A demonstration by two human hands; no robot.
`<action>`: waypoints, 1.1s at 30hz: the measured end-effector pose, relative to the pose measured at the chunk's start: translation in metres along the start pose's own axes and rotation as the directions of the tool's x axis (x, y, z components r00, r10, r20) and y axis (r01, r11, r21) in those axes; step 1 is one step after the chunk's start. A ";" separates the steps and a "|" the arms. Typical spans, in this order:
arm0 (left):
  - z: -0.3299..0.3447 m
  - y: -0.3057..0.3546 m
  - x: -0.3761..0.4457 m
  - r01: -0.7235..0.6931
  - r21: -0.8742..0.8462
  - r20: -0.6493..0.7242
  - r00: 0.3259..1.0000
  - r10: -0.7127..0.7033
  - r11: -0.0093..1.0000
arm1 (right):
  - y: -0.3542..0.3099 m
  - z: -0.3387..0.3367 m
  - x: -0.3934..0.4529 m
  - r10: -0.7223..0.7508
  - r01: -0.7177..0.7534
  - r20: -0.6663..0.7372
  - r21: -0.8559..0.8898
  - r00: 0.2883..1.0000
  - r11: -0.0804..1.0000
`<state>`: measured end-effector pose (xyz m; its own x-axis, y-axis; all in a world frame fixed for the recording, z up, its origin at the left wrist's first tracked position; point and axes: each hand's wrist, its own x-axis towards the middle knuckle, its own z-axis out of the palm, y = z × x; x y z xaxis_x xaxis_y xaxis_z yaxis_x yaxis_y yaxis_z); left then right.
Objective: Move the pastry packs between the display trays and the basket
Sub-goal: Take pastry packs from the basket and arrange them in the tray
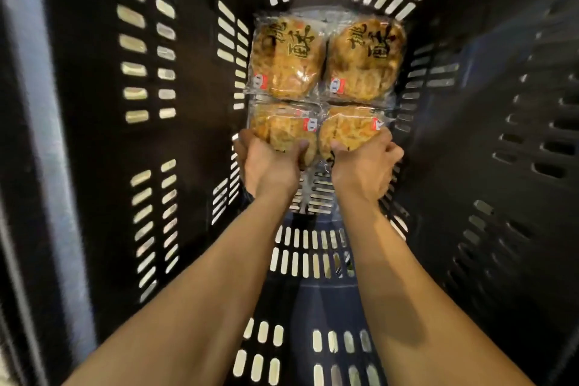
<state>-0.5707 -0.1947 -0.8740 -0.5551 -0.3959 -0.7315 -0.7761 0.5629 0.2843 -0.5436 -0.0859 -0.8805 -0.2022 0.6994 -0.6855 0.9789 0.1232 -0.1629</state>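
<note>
Both arms reach deep into black slotted basket [94,135]. Left hand [266,163] curls fingers around near-left pastry pack [282,131]; right hand [366,160] likewise grips near-right pack [347,131]. Just beyond fingertips, two far packs [326,59] lie side by side on basket floor. Step, judged: either setting down or lifting near pair; cannot tell which. Next move calls for both hands acting together without disturbing far packs.

Four wrapped pastry packs [322,88] in basket [94,135]

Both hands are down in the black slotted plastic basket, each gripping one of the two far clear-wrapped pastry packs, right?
Not the far ones. In the head view the left hand and right hand each grip a near clear-wrapped pastry pack in the black slotted plastic basket.
</note>
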 end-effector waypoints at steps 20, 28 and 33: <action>-0.241 0.124 -0.209 -0.522 -0.210 0.154 0.817 0.555 0.827 | -0.038 -0.271 -0.215 -0.279 0.071 0.141 0.772 0.950 0.632; -0.448 0.222 -0.487 -0.735 -0.482 0.147 0.468 0.871 0.476 | -0.029 -0.549 -0.477 -0.535 0.348 -0.198 0.917 0.821 0.196; -0.489 0.232 -0.643 -0.729 -0.625 0.291 0.114 0.950 0.279 | 0.059 -0.635 -0.600 -0.411 0.443 -0.437 0.892 0.800 -0.085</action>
<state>-0.5399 -0.1637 -0.0345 -0.7134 0.7007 0.0062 0.0012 -0.0077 1.0000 -0.3456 -0.0510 -0.0282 -0.5511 0.8166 -0.1717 -0.1995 -0.3287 -0.9231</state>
